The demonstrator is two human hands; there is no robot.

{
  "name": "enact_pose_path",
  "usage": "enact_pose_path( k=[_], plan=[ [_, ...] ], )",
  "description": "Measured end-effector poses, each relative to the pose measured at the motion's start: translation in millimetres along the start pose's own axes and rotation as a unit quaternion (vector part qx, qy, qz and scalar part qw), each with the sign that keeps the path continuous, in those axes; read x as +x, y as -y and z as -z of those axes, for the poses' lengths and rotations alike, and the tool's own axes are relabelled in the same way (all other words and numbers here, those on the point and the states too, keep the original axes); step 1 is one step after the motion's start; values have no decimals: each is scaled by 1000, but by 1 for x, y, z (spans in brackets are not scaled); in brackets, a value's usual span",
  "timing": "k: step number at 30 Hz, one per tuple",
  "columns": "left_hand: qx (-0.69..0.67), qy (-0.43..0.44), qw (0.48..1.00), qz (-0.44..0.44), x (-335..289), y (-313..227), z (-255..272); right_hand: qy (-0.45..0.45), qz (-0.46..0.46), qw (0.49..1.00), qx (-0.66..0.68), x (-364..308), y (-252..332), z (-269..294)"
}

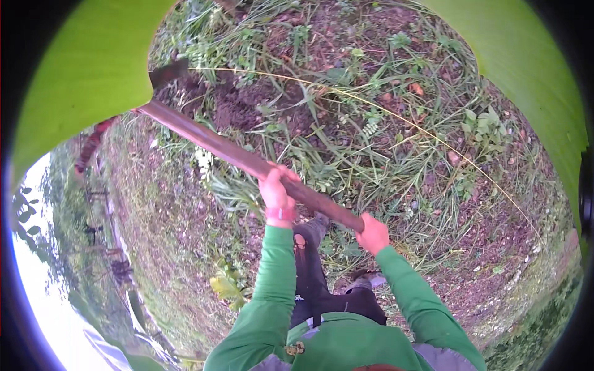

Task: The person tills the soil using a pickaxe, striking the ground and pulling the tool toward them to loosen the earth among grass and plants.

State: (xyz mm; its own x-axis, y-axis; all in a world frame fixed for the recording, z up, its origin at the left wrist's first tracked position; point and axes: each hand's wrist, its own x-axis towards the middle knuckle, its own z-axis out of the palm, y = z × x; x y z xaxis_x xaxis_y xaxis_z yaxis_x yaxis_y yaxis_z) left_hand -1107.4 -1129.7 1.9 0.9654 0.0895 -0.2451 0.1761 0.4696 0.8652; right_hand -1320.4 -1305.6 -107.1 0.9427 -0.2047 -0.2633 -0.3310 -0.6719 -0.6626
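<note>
A hoe with a thick wooden handle slants across in front of me, from far left down to near right. My left hand, with a red band at its wrist, is closed round the middle of the handle. Nearer its butt end, my right hand grips the same handle. The hoe's dark metal blade shows at the far left, partly hidden behind a broad green sheet. It appears raised above loose dark soil; how far above, I cannot tell.
Broad smooth green sheets, like leaves or a brim, block both upper sides. Grass and weeds cover the ground, crossed by a long yellow stalk. A leafy plant grows at right, a yellowish one near my left arm. Trees stand at left.
</note>
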Motion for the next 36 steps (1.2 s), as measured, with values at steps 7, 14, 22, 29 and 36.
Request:
enact_pose_path(
  k=[7,14,22,29,36],
  plan=[
    [-59,-42,989,-131,69,-20,-87,-72,81,994,-13,120,5,74],
    [264,-109,930,232,105,239,7,103,-199,974,18,-9,-71,-45],
    [91,81,941,315,131,97,-46,203,-80,957,192,-7,106,130],
    [218,45,906,360,171,109,8,283,-113,929,211,-7,98,60],
    [151,-40,910,384,55,251,42,110,-262,959,-6,-98,-64,-53]
  ],
)
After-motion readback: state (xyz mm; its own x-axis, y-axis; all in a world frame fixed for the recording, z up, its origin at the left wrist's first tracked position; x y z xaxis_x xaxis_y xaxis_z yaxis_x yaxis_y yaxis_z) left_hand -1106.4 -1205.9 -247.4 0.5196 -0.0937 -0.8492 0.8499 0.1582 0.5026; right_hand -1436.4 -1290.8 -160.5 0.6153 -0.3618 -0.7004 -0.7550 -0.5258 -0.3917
